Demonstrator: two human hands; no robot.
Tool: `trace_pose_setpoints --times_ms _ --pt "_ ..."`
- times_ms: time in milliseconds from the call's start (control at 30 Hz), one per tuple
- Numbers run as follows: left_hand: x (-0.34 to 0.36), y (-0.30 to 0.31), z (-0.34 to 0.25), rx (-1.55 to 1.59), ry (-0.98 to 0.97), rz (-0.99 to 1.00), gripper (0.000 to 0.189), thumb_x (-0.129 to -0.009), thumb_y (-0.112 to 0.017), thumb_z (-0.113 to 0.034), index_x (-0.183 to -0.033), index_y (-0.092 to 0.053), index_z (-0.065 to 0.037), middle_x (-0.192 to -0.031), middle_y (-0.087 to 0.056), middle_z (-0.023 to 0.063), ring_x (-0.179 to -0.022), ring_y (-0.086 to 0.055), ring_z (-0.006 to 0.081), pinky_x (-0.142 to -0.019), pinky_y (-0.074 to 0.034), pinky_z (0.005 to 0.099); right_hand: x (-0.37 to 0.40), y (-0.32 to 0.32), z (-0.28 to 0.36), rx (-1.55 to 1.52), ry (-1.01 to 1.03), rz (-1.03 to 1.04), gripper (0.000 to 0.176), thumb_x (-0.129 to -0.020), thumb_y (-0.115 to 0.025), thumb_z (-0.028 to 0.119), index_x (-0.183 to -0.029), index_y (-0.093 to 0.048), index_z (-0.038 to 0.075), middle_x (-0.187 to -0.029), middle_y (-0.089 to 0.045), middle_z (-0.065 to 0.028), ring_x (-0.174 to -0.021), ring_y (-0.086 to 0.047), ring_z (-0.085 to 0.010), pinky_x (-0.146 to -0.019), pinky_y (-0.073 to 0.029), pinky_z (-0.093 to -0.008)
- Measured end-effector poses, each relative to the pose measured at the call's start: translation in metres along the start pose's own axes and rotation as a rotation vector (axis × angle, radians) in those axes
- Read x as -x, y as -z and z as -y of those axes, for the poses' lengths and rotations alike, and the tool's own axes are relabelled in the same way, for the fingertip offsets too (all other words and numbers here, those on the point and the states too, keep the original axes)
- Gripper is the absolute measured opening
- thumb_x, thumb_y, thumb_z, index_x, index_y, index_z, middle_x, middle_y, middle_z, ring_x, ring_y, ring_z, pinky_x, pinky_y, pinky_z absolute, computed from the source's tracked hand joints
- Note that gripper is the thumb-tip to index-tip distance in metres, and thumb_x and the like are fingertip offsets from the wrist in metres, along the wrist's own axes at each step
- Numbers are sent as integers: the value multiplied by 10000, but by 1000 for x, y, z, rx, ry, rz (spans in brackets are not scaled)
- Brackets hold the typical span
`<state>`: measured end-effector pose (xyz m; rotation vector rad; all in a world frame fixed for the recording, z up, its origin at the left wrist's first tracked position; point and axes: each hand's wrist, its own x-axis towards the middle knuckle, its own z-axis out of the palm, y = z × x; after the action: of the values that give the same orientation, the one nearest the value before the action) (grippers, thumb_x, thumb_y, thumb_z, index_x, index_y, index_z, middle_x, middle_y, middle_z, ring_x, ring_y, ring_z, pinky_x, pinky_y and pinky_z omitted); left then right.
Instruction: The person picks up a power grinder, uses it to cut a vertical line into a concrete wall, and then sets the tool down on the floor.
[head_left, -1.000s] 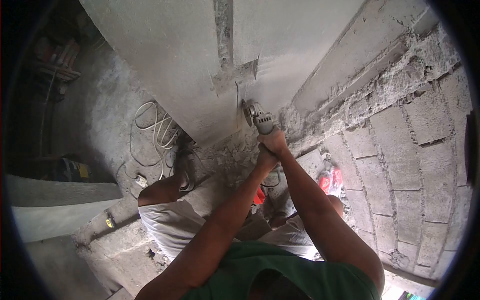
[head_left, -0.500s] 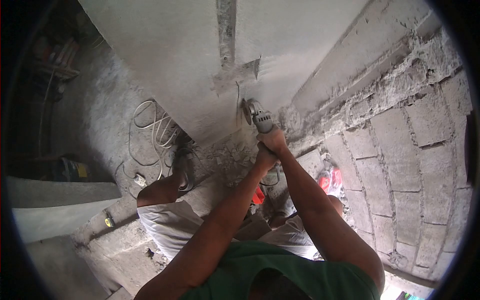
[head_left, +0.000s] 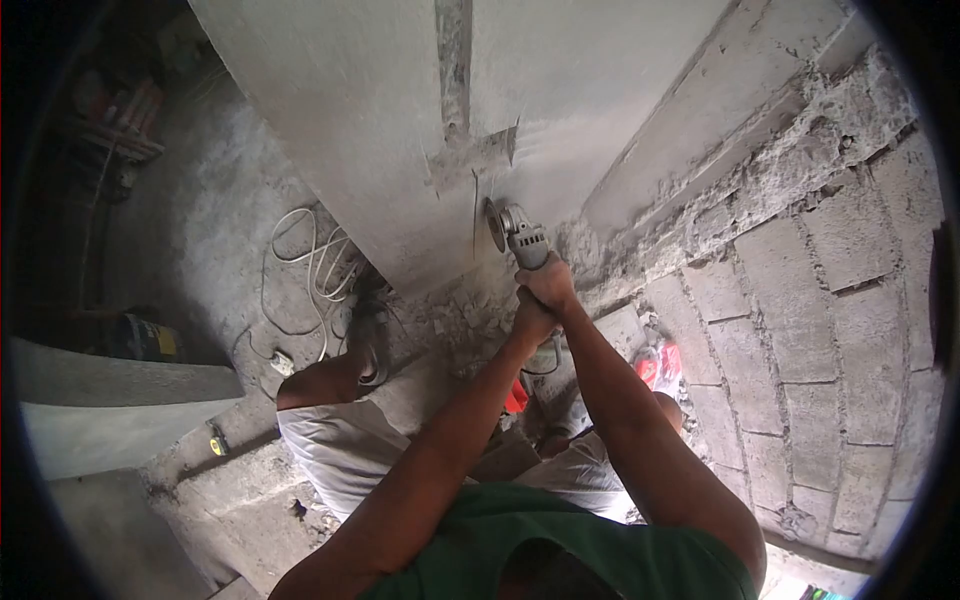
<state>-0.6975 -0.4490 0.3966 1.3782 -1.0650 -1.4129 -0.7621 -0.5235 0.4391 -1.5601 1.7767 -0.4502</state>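
Observation:
An angle grinder (head_left: 522,240) with a round disc and grey body is held in both my hands in front of a plastered wall (head_left: 390,190). My right hand (head_left: 549,280) wraps round the body just behind its head. Below it, my left hand (head_left: 533,318) is closed round the rear part of the tool. The disc is at the right of a thin vertical cut (head_left: 475,215) in the plaster; whether it touches the wall cannot be made out. Above the cut are a chipped patch (head_left: 475,160) and a long vertical groove (head_left: 453,70).
A pale coiled cable (head_left: 318,260) lies on the floor at the left, with a tape measure (head_left: 217,440) lower down. Rubble (head_left: 470,312) lies at the wall's foot. Concrete blocks (head_left: 800,330) fill the right side. A red and clear plastic item (head_left: 658,365) is by my right knee.
The view has shifted slightly. Both hands still grip the grinder, which remains close to the same spot beside the cut.

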Motion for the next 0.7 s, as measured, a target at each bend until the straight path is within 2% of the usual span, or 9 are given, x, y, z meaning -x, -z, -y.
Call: trace_pose_setpoints --times_ms 133,233,300,333,400,567,633,700 --pt "-8 -3 13 13 -1 -57 767 -771 -809 -218 -1320 -376 96 -1123 -655 197 -1035 -686 281 -794 -557 401 -4 -4 -1 3 -18 4 720 -653 -749 323 -1226 -607 -89 -1160 -678 -311 -1132 -661 -411 -964 -522 -439" --pt "-2 3 -8 85 63 14 834 -755 -827 -240 -1331 -339 112 -1151 -647 206 -1058 -682 282 -795 -557 401 -8 -6 -3 23 6 -7 713 -657 -747 319 -1225 -607 -89 -1158 -678 -313 -1128 -663 -414 -963 -522 -444" --pt "-13 0 11 40 105 -9 859 -770 -840 -221 -1371 -283 36 -1214 -574 144 -1052 -627 209 -787 -533 367 -12 -10 -6 31 13 -25 710 -650 -766 323 -1207 -608 -88 -1131 -689 -299 -1098 -678 -401 -945 -531 -436" --pt "-16 -1 19 42 108 -9 859 -770 -840 -221 -1371 -283 36 -1214 -574 144 -1052 -627 209 -787 -533 367 -14 -12 -8 37 22 -45 708 -642 -784 327 -1190 -609 -86 -1104 -700 -286 -1069 -693 -387 -927 -540 -428" --pt "-19 0 19 74 61 -33 841 -755 -831 -220 -1351 -330 97 -1161 -645 187 -1039 -684 248 -789 -558 386 -13 -11 -6 28 9 -32 713 -642 -783 329 -1193 -606 -87 -1108 -700 -285 -1073 -691 -387 -929 -539 -429" --pt "-7 9 -11 60 122 5 828 -760 -826 -202 -1353 -328 92 -1172 -641 189 -1039 -687 257 -782 -561 383 -14 -11 -2 13 -18 4 718 -642 -783 336 -1197 -606 -83 -1109 -701 -282 -1076 -690 -386 -928 -539 -428" --pt "-10 9 -10 59 139 16 828 -760 -825 -199 -1354 -325 91 -1178 -637 192 -1041 -687 259 -779 -561 383 -15 -12 -2 11 -4 -15 713 -657 -758 304 -1206 -597 -122 -1115 -685 -321 -1089 -682 -406 -919 -539 -439" --pt "-15 8 -1 55 67 -13 821 -762 -822 -194 -1347 -322 94 -1172 -634 193 -1028 -688 253 -766 -563 375 -13 -10 1 4 -2 -8 708 -659 -758 304 -1205 -599 -118 -1111 -688 -318 -1088 -682 -407 -919 -539 -439"
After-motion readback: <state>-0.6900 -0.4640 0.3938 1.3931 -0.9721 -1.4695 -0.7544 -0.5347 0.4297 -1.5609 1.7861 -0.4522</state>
